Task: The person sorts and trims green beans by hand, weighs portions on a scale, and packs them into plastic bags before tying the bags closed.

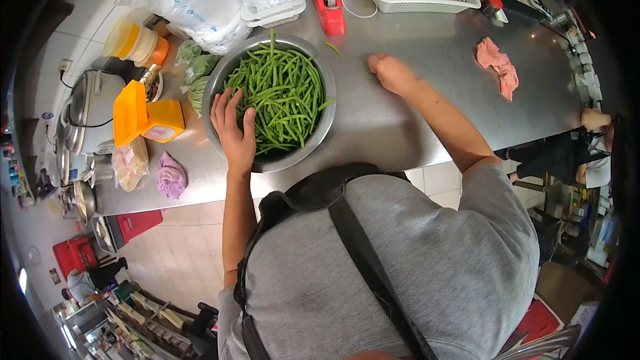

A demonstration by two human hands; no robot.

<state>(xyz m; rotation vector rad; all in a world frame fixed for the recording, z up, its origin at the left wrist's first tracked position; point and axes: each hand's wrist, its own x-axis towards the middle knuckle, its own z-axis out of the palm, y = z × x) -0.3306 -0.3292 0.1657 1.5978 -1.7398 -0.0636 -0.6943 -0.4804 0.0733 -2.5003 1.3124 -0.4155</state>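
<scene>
A large steel bowl full of green beans stands on the steel counter in front of me. My left hand lies over the bowl's left rim, fingers spread and the tips against the beans. Out to the right of the bowl, my right hand is closed, low over the bare counter. Its inner side is turned away, so whatever it may hold is hidden. One loose green bean lies between the bowl and my right hand.
Behind the bowl are a red tape dispenser and a white basket of bottles. Bagged vegetables, an open yellow container and a purple cloth sit left. A pink cloth lies right. Other people are in the background.
</scene>
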